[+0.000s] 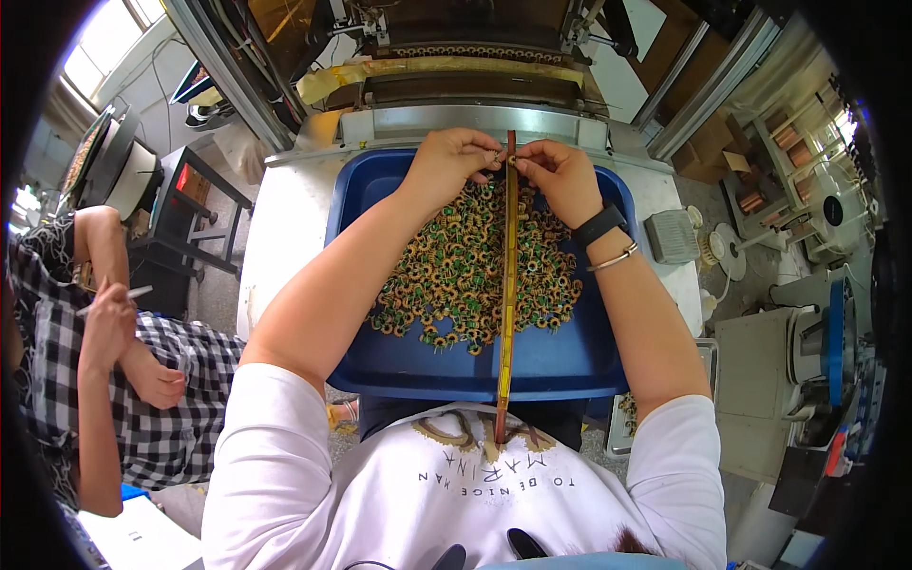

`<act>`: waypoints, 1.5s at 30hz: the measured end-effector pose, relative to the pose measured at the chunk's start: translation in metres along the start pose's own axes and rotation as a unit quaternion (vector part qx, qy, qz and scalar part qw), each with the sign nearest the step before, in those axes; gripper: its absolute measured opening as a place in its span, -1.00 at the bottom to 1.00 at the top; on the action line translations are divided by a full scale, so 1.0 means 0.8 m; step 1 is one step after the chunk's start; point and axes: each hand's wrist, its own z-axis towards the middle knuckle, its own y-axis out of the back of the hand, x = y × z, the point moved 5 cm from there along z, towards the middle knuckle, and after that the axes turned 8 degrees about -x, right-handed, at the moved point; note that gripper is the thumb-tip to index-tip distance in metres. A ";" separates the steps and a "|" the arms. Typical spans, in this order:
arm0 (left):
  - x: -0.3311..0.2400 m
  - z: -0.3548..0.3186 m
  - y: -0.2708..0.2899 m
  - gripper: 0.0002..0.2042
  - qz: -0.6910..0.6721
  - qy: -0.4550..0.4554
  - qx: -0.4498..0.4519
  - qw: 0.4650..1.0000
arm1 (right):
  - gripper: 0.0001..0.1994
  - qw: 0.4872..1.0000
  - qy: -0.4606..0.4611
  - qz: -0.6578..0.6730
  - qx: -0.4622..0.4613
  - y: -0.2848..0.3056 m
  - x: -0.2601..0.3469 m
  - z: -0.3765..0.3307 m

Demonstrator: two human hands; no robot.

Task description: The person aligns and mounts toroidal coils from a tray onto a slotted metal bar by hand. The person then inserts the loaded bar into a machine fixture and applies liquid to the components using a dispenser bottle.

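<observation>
At the top end of a long thin rod (510, 275), both hands meet. The left hand (454, 160) is pinched shut on something tiny right against the rod's tip, most likely 1 of the small rings, though it is too small to tell for sure. The right hand (562, 176) grips the rod itself just below the tip, fingers curled round it. The rod runs straight down over a blue tray (399, 366) and its lower end rests against the person's white shirt (456, 484).

Under the hands lies a heap of green and copper rings (456, 275), spread over the tray floor.

The risk I judge most likely: the rod is braced only by the chest and 1 hand, so a small shift could tilt it and let threaded rings slide off. A ring fumbled at the tip would drop back into the heap.

At the left, another person in a checked shirt (176, 399) sits well apart.
</observation>
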 end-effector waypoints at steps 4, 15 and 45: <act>-0.003 -0.008 0.004 -0.81 -0.027 0.003 -0.006 1.000 | -0.87 1.000 0.000 0.004 -0.001 -0.006 -0.001 -0.002; 0.005 0.001 0.017 -0.85 0.032 -0.022 -0.065 0.997 | -0.76 0.989 0.107 -0.099 -0.031 0.004 0.022 -0.001; -0.032 -0.037 -0.007 -0.69 0.398 -0.339 -0.009 0.852 | -0.93 0.991 0.077 -0.083 0.075 -0.012 0.053 -0.023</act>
